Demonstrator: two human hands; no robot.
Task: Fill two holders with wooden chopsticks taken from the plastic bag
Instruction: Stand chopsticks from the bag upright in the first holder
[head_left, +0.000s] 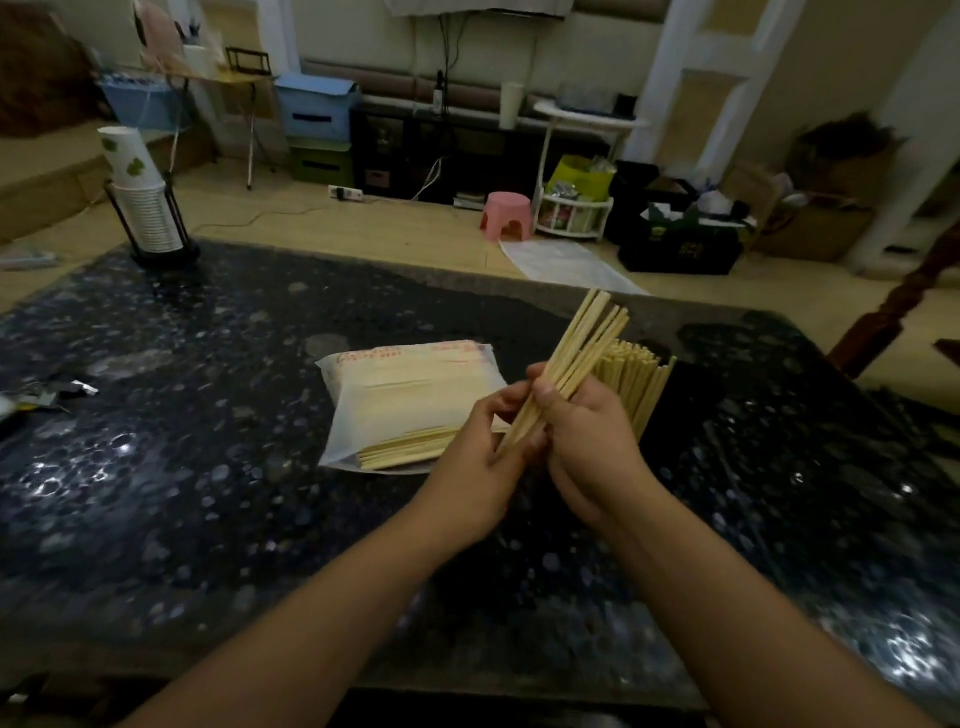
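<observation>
Near the middle of the dark speckled table (208, 441), both hands are closed around one bundle of wooden chopsticks (576, 358) that slants up and away toward the far right. The right hand (587, 441) wraps the bundle about midway, thumb on top and fingers curled beneath, while the left hand (478, 462) pinches its lower ends between thumb and fingertips. Just left of the hands, a translucent plastic bag (410, 400) with red print lies flat on the table, its open mouth facing the near edge; more chopsticks (405, 449) stick out of that mouth side by side. Directly behind the right hand, toward the right edge, a holder (636, 384) stands packed with upright chopsticks, its own body hidden by the hand and too dark to make out. At the far left corner stands a black wire rack (156, 228) holding a stack of paper cups, the top ones printed with green leaves. Close to the left edge lies a small crumpled wrapper (41, 397). Beyond the far edge, a pink stool (506, 215) sits on the floor.
</observation>
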